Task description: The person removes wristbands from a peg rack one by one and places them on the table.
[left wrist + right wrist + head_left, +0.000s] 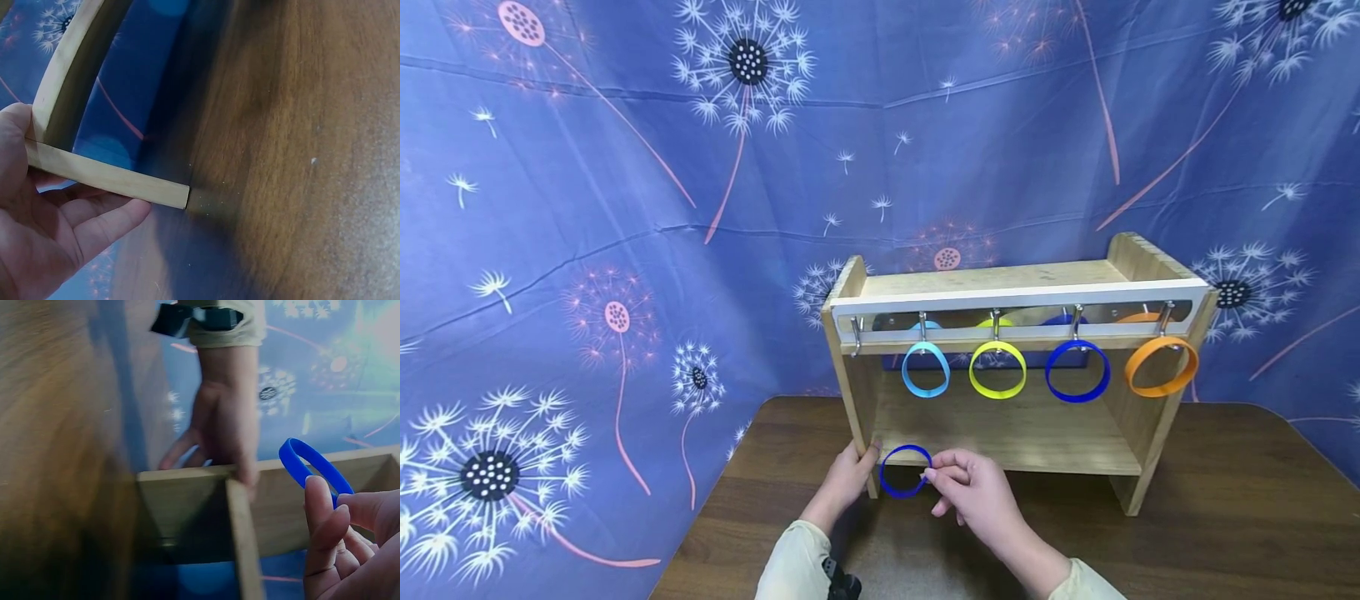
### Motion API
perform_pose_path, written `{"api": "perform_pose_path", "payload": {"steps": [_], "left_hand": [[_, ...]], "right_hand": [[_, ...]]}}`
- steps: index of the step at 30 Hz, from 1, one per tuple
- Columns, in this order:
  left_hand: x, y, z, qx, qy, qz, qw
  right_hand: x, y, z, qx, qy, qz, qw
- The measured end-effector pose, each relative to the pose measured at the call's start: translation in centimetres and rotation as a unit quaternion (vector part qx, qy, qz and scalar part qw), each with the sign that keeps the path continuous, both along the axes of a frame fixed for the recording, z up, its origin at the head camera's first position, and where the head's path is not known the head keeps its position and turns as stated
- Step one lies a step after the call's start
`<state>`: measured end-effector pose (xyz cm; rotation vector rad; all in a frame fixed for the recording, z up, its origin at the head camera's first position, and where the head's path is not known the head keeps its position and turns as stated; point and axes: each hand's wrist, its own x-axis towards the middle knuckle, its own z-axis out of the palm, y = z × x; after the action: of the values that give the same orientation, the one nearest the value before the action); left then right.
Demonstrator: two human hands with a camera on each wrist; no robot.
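Note:
A blue wristband (886, 483) is pinched between the thumb and fingers of my right hand (973, 492), in front of the shelf's lower left part. In the right wrist view the same blue band (294, 459) stands up from my fingertips as a loop. My left hand (847, 479) grips the lower left side panel of the wooden shelf (852, 392). From the left wrist view, thumb and fingers lie around the panel's edge (112, 179). Light blue (906, 385), yellow (998, 395), dark blue (1078, 398) and orange (1161, 390) bands hang from hooks on the front rail.
The leftmost hook (857, 335) carries no band. A white-edged rail (1022, 296) runs along the shelf's top front. The shelf stands on a brown wooden table (1247, 500), with a blue dandelion-print cloth (880, 150) behind it.

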<state>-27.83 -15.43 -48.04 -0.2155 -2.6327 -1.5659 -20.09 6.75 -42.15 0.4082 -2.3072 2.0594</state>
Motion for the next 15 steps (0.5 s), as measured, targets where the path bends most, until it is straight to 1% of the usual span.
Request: {"api": "perform_pose_path", "payload": {"steps": [3,7,11,15], "left_hand": [[0.0,0.0,0.0,0.001,-0.001,0.001,1.0],[-0.1,0.1,-0.1,0.005,-0.011,0.005,0.9999],[-0.1,0.1,-0.2,0.014,-0.016,0.006,0.9997],[-0.1,0.1,-0.2,0.018,-0.014,0.003,0.9997]], "right_hand": [[-0.4,0.0,-1.2,0.007,-0.003,0.003,1.0],[-0.8,0.1,-2.7,0.015,-0.02,0.01,0.9996],[-1.0,0.0,-4.1,0.016,-0.035,0.026,0.9989],[-1.2,-0.1,-5.3,0.019,-0.044,0.044,0.9979]]}}
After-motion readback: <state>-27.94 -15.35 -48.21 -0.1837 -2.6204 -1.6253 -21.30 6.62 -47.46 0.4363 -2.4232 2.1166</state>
